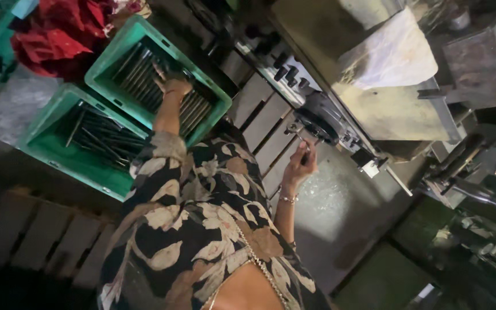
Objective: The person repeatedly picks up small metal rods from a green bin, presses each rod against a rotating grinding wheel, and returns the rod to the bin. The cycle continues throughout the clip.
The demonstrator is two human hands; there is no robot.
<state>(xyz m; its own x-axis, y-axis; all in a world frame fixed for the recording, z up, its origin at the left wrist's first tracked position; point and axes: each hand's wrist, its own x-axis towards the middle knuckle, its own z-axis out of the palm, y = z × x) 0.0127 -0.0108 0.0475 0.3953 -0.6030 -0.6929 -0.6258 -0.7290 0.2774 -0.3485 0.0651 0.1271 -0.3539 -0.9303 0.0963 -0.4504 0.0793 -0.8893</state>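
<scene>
**Fingers close to the chuck, other arm stretched away**

Your right hand is up at the machine's round chuck, fingers closed around a small metal key or wrench that pokes just above your fingertips and meets the chuck face. The risk, as I judge it, sits right there: if the spindle turns while that tool is seated, or the tool slips off, your knuckles go into the chuck just beyond them. The bracelet below that hand and the loose patterned sleeve could also catch.

Your left hand reaches well away to the other side, into the farther green crate of long steel rods. Fingers look curled down onto the rods, but you can't tell from here whether one is actually gripped. A nearer green crate of darker rods lies just below that forearm. With your arms spread this wide, your eyes can't cover both hands.
</scene>
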